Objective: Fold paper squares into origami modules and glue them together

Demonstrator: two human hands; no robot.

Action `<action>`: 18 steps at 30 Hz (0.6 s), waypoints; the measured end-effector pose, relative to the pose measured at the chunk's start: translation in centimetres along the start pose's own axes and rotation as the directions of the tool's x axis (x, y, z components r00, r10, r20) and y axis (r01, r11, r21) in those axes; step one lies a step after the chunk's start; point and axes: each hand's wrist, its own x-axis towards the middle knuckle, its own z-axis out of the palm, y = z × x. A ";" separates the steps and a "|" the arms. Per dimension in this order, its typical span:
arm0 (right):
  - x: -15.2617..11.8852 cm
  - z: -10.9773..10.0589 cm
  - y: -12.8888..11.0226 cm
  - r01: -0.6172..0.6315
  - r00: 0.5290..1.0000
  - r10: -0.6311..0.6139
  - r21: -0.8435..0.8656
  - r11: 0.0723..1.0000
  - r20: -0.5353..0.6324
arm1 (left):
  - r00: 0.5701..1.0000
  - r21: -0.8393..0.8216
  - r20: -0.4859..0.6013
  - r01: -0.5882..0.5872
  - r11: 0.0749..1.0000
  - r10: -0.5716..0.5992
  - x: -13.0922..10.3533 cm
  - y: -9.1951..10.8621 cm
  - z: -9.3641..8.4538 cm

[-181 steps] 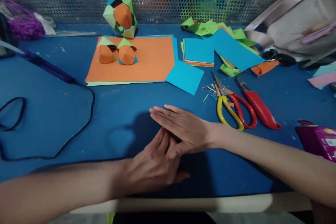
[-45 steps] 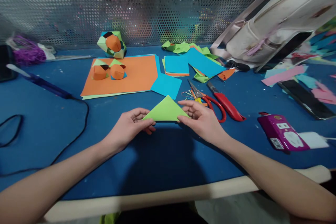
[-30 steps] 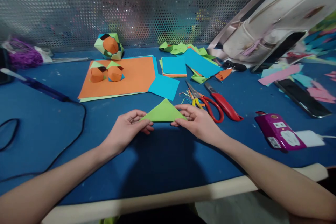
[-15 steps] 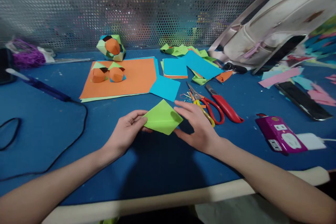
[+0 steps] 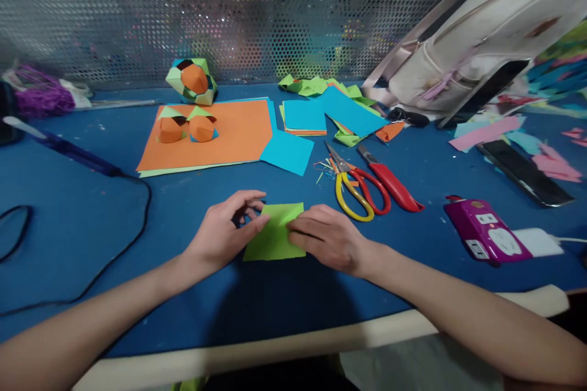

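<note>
A green square of paper (image 5: pixel 273 241) lies on the blue table in front of me, turned so that one side faces me. My left hand (image 5: pixel 229 223) is at its left edge, thumb tip over the paper and fingers loosely bent, apart from the thumb. On the right side, my right hand (image 5: pixel 325 235) has its fingers pressed together on the sheet; a pale streak shows at the fingertips. Behind the green square lie a blue paper square (image 5: pixel 291 151) and an orange sheet (image 5: pixel 243 134) bearing two small folded paper pieces (image 5: pixel 202 128).
Scissors (image 5: pixel 367 195) and a red cutter (image 5: pixel 397 186) lie right of my hands. A folded paper ball (image 5: pixel 195 80) stands by the perforated metal panel (image 5: pixel 137 24). Further right are a purple power adapter (image 5: pixel 488 229) and a pale backpack (image 5: pixel 472 30). A corded blue tool (image 5: pixel 82 153) lies left.
The green paper has come down onto the table and turned from a diamond to a square position. My right fingers have closed onto it; my left hand has loosened its hold.
</note>
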 end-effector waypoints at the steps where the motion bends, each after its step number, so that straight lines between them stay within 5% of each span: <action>1: 0.1 0.0 -0.1 0.007 1.000 -0.007 0.004 1.000 0.006 | 1.000 0.019 -0.008 -0.018 1.000 0.018 0.1 -0.1 0.1; 11: -0.3 0.1 -0.1 -0.018 0.998 0.019 -0.004 1.000 0.062 | 1.000 0.125 -0.024 0.006 0.992 -0.003 0.1 -0.8 -0.1; 18: -0.4 -0.6 -0.5 -0.082 0.996 0.085 -0.091 0.992 0.034 | 0.979 0.203 0.024 -0.203 0.958 0.203 -0.2 -1.3 -0.2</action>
